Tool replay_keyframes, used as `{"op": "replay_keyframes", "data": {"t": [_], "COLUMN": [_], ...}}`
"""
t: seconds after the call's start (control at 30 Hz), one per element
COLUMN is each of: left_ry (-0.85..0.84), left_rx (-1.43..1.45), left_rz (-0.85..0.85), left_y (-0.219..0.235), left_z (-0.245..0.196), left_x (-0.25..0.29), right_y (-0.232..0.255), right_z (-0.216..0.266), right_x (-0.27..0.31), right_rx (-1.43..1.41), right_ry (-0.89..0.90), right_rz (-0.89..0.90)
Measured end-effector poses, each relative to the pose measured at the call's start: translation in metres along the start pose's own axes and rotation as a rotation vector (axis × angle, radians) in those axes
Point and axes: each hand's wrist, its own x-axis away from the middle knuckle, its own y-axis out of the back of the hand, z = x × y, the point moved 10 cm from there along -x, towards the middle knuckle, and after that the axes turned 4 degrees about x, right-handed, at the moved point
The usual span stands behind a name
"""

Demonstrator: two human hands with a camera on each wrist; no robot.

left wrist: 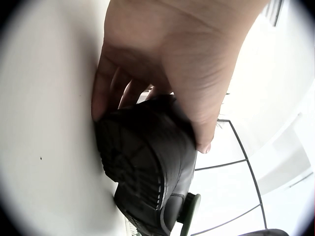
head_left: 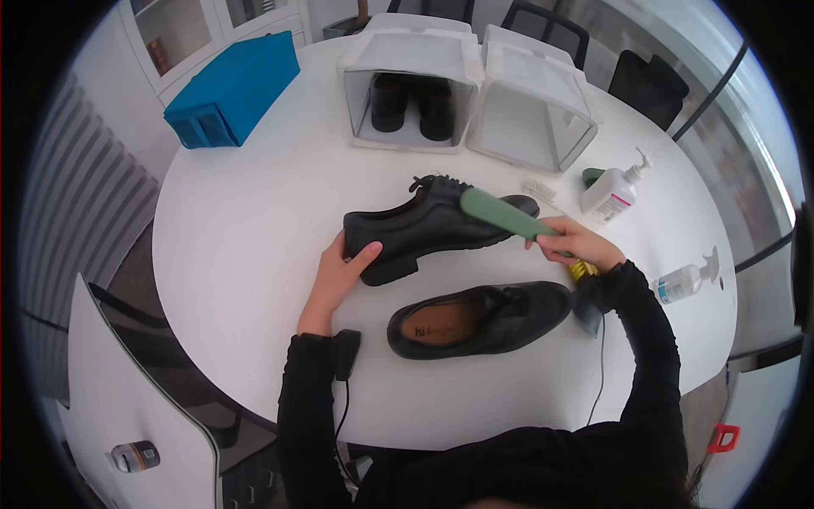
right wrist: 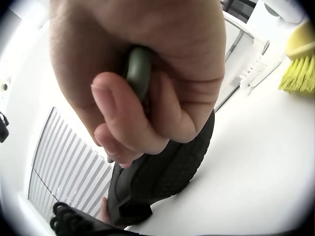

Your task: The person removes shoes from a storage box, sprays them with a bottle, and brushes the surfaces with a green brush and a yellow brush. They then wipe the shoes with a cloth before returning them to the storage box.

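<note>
A black lace-up shoe (head_left: pixel 407 225) lies tilted on its side on the white table, its heel in the left hand (head_left: pixel 332 276). In the left wrist view the fingers and thumb of the left hand (left wrist: pixel 167 64) grip the shoe's heel end (left wrist: pixel 142 142). The right hand (head_left: pixel 585 244) holds a green-handled brush (head_left: pixel 509 216) across the shoe's front part. In the right wrist view, fingers of the right hand (right wrist: pixel 142 93) curl round the green handle (right wrist: pixel 139 73). A second black shoe (head_left: pixel 526 318) stands upright nearer the body.
Two clear-fronted boxes (head_left: pixel 411 55) stand at the back, one with black footwear inside. A blue case (head_left: pixel 242 85) is at the back left. Pump bottles (head_left: pixel 610 197) stand at the right. A yellow brush (right wrist: pixel 300 73) and a white brush (right wrist: pixel 253 66) lie near the right hand.
</note>
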Motion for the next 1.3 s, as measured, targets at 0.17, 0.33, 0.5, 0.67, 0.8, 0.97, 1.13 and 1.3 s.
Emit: {"op": "replay_keyframes", "data": {"t": [0.17,0.33,0.5,0.67,0.8,0.97,1.13,1.3], "left_ry": [0.004,-0.002,-0.010,-0.017,-0.020,-0.006,-0.006,0.007], "left_rx": [-0.003,-0.017,-0.022,-0.022,-0.029,-0.038,-0.012,-0.011], "left_rz": [0.006,-0.001,0.002,0.009,0.005,0.000,0.017,0.047], "left_y": [-0.001,-0.001,-0.001,-0.001,-0.001,0.000,-0.002,-0.002], "left_z": [-0.002,-0.003,-0.005,-0.003,-0.007,-0.005,-0.006,-0.001], "left_x": [0.002,0.002,0.003,0.002,0.003,0.003,0.004,0.002], "right_y": [-0.009,-0.025,-0.023,-0.020,-0.027,-0.037,-0.038,-0.039], "right_z": [0.002,0.005,0.010,0.014,0.018,0.024,0.033,0.040], "right_x": [-0.005,-0.010,-0.016,-0.019,-0.025,-0.032,-0.038,-0.048], "right_rx": [-0.099,0.090,0.069,0.097,0.179,0.195,0.215,0.254], "right_ry": [-0.049,-0.084,-0.048,-0.019,-0.018,-0.005,0.000,0.015], "right_rz": [0.017,0.141,0.099,0.014,0.087,0.088,0.073,0.060]}}
